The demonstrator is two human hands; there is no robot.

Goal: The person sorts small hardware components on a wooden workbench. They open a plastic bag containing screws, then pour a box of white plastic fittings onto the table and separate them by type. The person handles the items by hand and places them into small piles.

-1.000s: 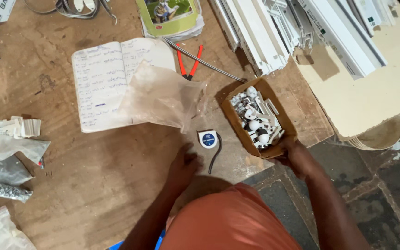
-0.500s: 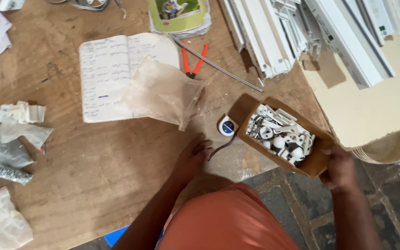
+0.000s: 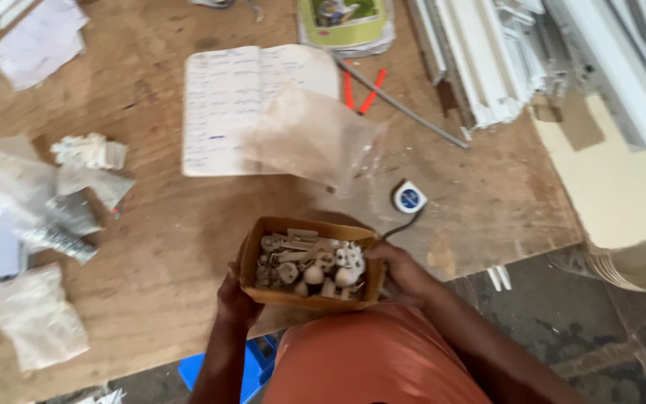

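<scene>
Head view: I see my left hand [image 3: 235, 299] and right hand [image 3: 401, 269] gripping opposite ends of the cardboard box [image 3: 309, 263] of white fittings [image 3: 312, 265], held between them above the surface [image 3: 188, 217] edge.

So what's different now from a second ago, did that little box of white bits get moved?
Yes. The cardboard box of small white parts came from the table's right edge to the near edge, in front of the person. Only the right hand held it before; now the left hand grips its other end, having left the tabletop. The notebook, clear bag and tape measure stayed put.
</scene>
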